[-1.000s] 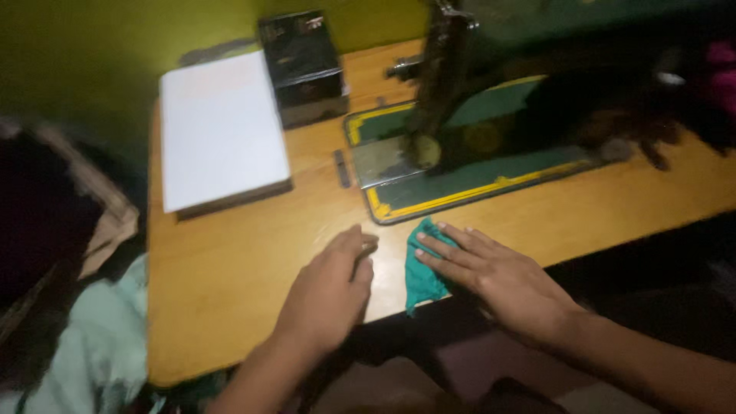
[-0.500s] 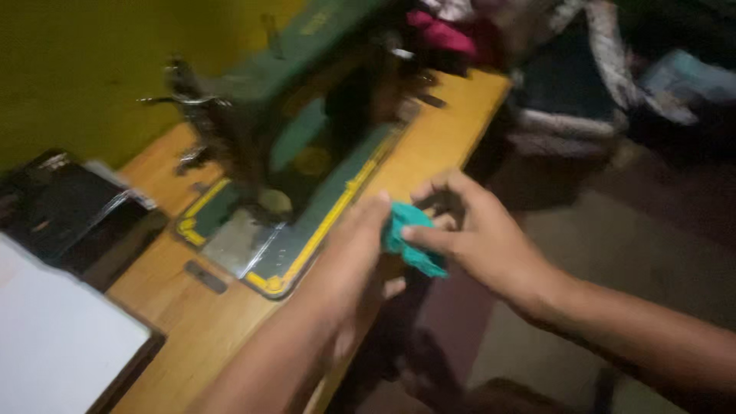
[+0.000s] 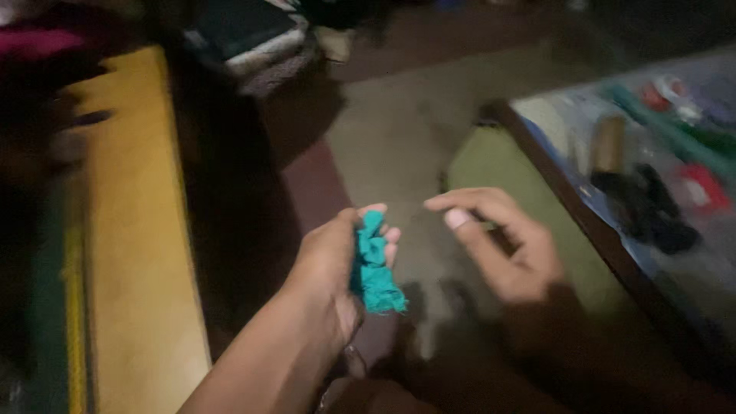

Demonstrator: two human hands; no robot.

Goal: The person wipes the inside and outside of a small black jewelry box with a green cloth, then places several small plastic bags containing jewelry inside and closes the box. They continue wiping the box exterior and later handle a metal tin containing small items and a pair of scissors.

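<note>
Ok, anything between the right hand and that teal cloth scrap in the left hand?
No object: in the head view the right hand is apart from the teal cloth scrap in the left hand; only blurred floor shows behind.

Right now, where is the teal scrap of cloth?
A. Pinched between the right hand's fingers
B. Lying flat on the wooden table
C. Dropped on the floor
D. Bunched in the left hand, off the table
D: the teal scrap of cloth is bunched in the left hand, held over the floor beside the wooden table, while the right hand is apart from it with thumb and forefinger empty.
</note>
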